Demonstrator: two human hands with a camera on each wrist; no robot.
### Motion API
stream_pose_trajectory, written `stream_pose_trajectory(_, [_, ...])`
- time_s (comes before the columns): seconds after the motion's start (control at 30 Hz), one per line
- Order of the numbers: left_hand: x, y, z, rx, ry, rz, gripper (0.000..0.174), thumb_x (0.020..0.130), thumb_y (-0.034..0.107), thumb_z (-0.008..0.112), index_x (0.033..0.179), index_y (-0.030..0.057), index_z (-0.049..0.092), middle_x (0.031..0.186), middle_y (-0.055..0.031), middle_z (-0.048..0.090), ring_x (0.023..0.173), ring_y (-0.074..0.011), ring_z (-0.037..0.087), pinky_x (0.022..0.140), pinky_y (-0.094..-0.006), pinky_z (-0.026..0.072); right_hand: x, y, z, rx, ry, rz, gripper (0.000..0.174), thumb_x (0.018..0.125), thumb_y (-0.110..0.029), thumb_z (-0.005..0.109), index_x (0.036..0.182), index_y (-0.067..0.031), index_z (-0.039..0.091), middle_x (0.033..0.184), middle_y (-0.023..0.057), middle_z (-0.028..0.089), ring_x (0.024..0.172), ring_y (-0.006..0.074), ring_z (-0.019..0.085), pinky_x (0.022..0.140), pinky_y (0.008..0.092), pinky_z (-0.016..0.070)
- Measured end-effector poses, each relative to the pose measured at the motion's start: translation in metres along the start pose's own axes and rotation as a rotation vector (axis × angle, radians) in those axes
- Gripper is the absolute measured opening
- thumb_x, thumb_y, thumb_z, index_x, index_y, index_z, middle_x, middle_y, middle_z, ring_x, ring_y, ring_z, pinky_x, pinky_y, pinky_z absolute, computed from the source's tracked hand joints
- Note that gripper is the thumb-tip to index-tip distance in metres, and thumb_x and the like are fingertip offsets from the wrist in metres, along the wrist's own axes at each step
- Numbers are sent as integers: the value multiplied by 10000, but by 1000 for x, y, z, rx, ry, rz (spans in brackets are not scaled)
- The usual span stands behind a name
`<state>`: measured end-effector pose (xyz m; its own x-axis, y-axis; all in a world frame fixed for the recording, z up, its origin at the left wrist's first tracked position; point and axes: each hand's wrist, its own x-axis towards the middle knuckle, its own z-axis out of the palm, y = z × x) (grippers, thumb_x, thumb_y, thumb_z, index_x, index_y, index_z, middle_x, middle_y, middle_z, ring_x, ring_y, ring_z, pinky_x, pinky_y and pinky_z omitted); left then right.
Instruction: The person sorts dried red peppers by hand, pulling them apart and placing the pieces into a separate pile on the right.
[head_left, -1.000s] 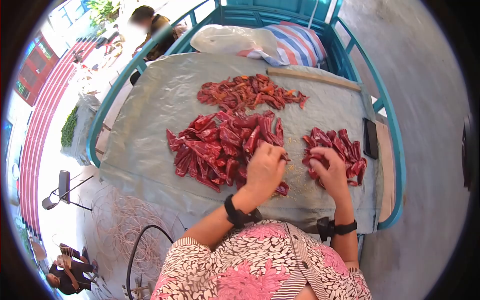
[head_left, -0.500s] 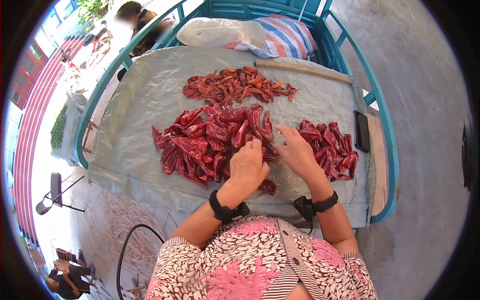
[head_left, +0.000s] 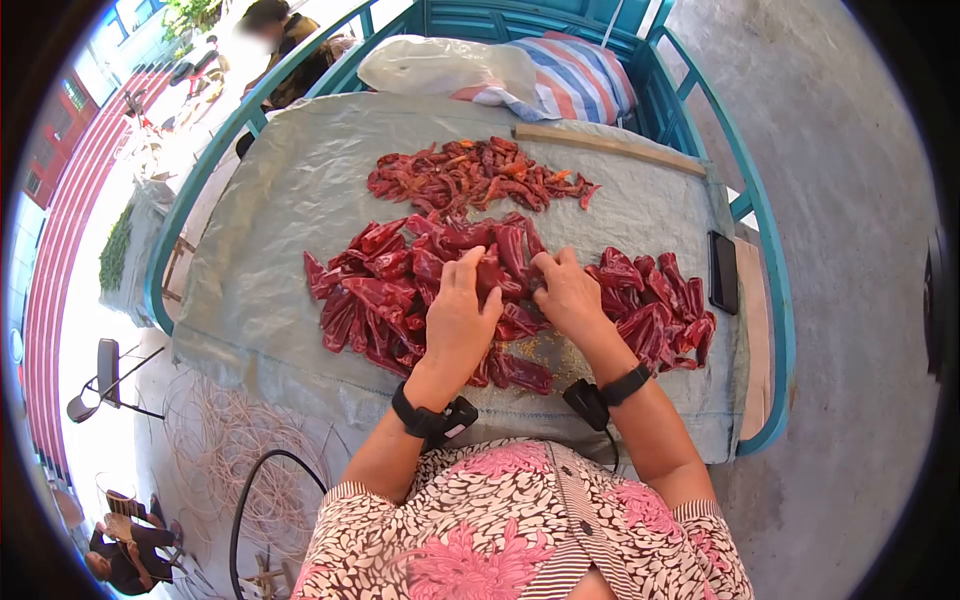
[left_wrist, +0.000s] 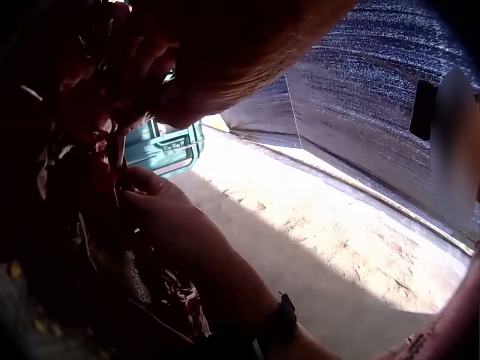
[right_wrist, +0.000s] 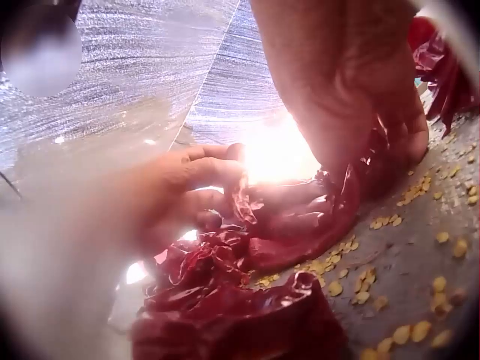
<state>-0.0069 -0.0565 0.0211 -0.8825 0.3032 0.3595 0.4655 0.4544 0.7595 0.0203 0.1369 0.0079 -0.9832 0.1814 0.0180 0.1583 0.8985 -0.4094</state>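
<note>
A wide pile of dried red chillies [head_left: 400,285] lies in the middle of a grey tarp [head_left: 260,230]. My left hand [head_left: 468,272] and my right hand [head_left: 548,270] meet at the near right side of this pile. Between them they grip one large chilli [head_left: 495,275]. In the right wrist view the right hand [right_wrist: 375,150] pinches one end of the wrinkled chilli [right_wrist: 300,221] while the left hand [right_wrist: 202,187] curls its fingers on the other end. The left wrist view is dark; there the right hand [left_wrist: 161,210] shows among the chillies.
A smaller chilli pile [head_left: 470,178] lies farther back and another [head_left: 660,300] to the right. Yellow seeds [head_left: 548,350] dot the tarp. A dark phone [head_left: 722,272], a wooden stick [head_left: 610,148], a striped sack [head_left: 585,80] and teal cart rails [head_left: 775,300] border the tarp.
My right hand left the right pile and moved left to the middle pile. My left hand slid farther forward. Both now hold one chilli together.
</note>
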Motion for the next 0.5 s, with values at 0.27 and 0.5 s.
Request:
stream_pose_trajectory(0.27, [-6, -14, 7, -116, -7, -12, 524, 871, 31, 702, 1372, 42, 551, 1096, -103, 617, 730, -167, 594, 699, -317, 525, -24, 10, -20, 269, 226, 43, 203, 797, -36, 747, 994, -76, 716, 1064, 152, 600, 930, 347, 671, 797, 431, 556])
stream_pose_trajectory(0.5, [-8, -5, 6, -322, -84, -118, 501, 891, -3, 682, 1374, 30, 553, 990, -45, 657, 736, -86, 581, 662, -256, 501, -52, 15, -70, 592, 238, 194, 223, 906, 41, 656, 1115, 5, 728, 1097, 127, 610, 801, 194, 694, 667, 299, 606])
